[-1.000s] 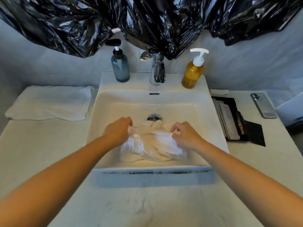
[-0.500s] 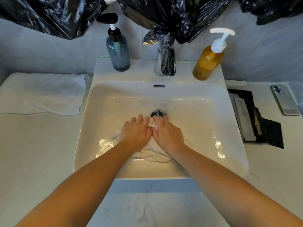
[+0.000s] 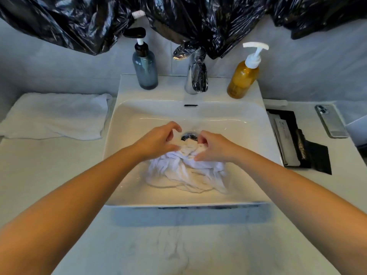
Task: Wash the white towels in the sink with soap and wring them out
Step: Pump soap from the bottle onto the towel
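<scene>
1. Fingers (image 3: 202,136) of the right hand (image 3: 213,148) are curled tight, pinching a gathered fold of the wet towel (image 3: 184,171). Those of the left hand (image 3: 156,142) curl over the same bunch, index arched above it (whether that one finger touches cloth I cannot tell).
2. From the fingers, the towel's crumpled body trails toward 6 o'clock, lying on the floor of the sink (image 3: 248,128) near its front wall.
3. Just past the knuckles at 12 o'clock sits the drain (image 3: 188,135), its near edge touched by the bunch.
4. Out at 9 o'clock a folded towel (image 3: 55,116) lies on the counter (image 3: 39,165), apparently dry and so probably unwashed.
5. Farthest, at 1 o'clock, stands the amber soap bottle (image 3: 242,80). No lather shows. I judge this to be scrubbing, mid-task, with the wringing left to do.
</scene>
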{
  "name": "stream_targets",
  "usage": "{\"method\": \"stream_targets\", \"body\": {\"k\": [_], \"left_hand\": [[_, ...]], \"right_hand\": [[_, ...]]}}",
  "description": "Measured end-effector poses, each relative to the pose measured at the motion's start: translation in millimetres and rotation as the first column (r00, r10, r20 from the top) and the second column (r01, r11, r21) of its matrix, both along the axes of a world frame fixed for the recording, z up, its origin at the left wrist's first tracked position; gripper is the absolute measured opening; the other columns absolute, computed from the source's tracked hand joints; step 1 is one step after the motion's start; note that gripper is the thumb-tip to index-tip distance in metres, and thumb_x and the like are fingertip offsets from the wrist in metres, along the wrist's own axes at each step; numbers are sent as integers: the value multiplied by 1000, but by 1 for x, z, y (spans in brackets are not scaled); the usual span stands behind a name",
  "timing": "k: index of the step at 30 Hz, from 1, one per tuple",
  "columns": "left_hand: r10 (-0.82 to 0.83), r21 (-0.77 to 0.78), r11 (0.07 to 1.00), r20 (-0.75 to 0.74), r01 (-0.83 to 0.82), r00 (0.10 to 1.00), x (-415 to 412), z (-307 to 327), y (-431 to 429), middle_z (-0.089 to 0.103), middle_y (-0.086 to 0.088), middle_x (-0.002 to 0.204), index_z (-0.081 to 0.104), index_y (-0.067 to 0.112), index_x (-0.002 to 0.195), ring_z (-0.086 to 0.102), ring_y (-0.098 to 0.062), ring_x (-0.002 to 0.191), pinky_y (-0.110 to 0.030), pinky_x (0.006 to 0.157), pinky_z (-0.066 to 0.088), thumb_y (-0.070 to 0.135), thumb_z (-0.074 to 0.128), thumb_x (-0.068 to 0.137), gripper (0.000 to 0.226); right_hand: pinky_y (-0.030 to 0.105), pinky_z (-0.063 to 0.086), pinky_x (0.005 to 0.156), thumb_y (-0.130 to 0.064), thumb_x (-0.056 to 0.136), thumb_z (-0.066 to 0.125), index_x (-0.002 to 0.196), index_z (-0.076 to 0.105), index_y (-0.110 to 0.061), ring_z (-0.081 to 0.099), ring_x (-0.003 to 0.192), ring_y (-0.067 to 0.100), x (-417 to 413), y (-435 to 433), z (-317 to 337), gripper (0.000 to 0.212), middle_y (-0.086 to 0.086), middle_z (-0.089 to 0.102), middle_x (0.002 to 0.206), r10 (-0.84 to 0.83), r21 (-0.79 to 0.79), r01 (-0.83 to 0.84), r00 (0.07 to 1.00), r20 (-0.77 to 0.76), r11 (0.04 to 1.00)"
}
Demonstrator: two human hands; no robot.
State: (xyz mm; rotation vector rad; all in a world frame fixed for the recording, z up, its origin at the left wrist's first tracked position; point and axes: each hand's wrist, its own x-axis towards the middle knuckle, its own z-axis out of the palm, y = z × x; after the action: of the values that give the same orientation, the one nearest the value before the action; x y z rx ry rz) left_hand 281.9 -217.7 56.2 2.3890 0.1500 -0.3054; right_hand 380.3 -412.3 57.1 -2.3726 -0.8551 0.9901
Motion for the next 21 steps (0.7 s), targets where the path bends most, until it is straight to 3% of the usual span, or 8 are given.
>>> {"method": "stream_targets", "body": {"k": [4,6,9,13,15,17,19,21], "left_hand": [[-74,125,990,30,70,997,7,17,3,57,-2,102,68,12,110,54,-20,95,-25,78,36,21,61,95,19],[4,-1,1000,62,-4,998,7,26,0,57,-1,101,66,12,104,57,-22,98,-26,78,42,21,58,97,14],[158,-298,945,45,-137,986,4,39,-6,63,-1,96,56,17,95,62,-21,92,-35,83,57,20,52,101,8],[201,-410,904,153,-123,968,3,58,-12,59,3,89,55,15,94,58,-9,81,-27,78,51,4,50,98,13],[261,-494,857,172,-146,950,6,70,-12,61,3,86,60,13,92,58,-3,78,-20,75,49,-9,52,90,24],[364,-596,778,172,-198,915,8,79,-12,64,2,80,63,12,85,61,-7,78,-23,76,50,-19,48,82,35],[418,-660,721,173,-210,892,9,83,-16,66,-3,76,62,11,79,61,-15,80,-25,73,50,-26,40,74,44],[409,-673,714,177,-193,895,10,82,-21,66,-6,75,62,11,77,61,-18,80,-26,70,48,-27,36,71,46]], "right_hand": [[25,42,83,-16,78,82,121,60,-19,55,109,18,9,-2,14,49,-4,58,115,-22,149,23,1000,-5,989],[25,44,87,-12,78,82,116,63,-20,57,106,16,13,-5,24,43,-2,61,114,-43,205,56,997,-69,977],[25,47,72,-2,85,73,97,64,-23,57,88,15,17,-16,43,25,-4,61,98,-111,302,199,953,-283,932],[25,49,68,11,86,65,91,63,-15,57,80,15,18,-20,58,27,1,59,91,-145,376,278,927,-345,884],[27,47,68,12,88,59,98,61,-16,58,79,17,20,-19,61,30,6,60,93,-230,417,492,812,-536,764],[29,45,66,4,92,58,102,58,-18,57,74,20,19,-18,66,24,11,60,89,-305,232,723,528,-793,651],[26,40,63,-6,96,59,95,58,-15,53,67,17,9,-16,69,9,11,61,82,-329,51,640,460,-825,767],[24,35,61,-10,95,63,104,60,-14,50,65,13,1,-13,60,10,9,64,90,-270,27,451,580,-768,892]]}}
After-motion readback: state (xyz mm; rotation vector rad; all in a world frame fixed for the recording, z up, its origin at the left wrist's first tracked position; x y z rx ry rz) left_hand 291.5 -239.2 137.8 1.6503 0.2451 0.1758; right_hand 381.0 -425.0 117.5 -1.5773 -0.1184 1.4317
